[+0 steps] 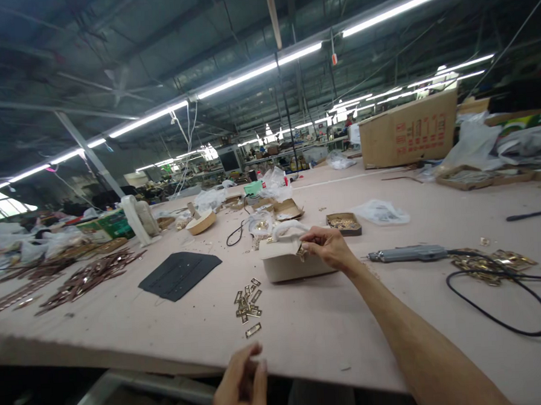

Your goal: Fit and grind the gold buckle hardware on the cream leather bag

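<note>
My right hand (328,246) reaches out over the table and pinches a small brass fitting at the top edge of a cream handbag (288,262) that lies on the table. My left hand (241,385) hangs low at the table's near edge, fingers loosely curled with the tips together; whether anything is in them I cannot make out. Several small brass plates (248,304) lie scattered on the table between the two hands.
A grey electric screwdriver (407,254) with a black cable lies right of the bag, beside loose brass parts (491,262). A black leather panel (180,275) lies to the left, with piles of metal strips (81,277), a small tray of fittings (343,223), plastic bags and a cardboard box (409,132) beyond.
</note>
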{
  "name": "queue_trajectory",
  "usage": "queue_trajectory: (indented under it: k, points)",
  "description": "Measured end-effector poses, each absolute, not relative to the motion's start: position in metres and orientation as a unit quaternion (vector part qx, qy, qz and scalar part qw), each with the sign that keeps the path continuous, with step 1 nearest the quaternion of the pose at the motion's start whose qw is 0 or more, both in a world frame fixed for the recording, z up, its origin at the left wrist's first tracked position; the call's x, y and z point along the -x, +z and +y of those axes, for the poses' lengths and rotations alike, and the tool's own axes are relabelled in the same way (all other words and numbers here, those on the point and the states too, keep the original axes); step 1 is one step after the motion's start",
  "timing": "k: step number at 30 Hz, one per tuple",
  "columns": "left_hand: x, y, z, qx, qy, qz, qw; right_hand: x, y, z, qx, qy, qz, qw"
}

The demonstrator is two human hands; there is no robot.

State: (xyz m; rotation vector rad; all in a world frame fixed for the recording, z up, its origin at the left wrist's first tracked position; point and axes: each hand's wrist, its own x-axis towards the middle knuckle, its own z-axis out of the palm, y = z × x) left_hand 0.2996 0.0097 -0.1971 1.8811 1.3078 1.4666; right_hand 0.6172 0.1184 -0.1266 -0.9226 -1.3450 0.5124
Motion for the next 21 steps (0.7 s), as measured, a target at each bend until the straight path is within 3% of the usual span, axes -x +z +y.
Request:
queue_trajectory:
  k: [7, 13, 21]
  points:
    - [-0.421, -0.131, 0.141, -0.807, 0.527, 0.229, 0.137, -0.625, -0.119, 0.113, 0.404, 0.238, -0.584, 0.662]
    - [-0.488, -0.163, 0.175, -0.806, 0.566, 0.155, -0.074, -0.633, -0.127, 0.123, 0.422, 0.219, -0.534, 0.699]
    - [-0.513, -0.177, 0.193, -0.763, 0.626, 0.161, -0.025, -0.638, -0.144, 0.138, 0.47, 0.153, -0.496, 0.714]
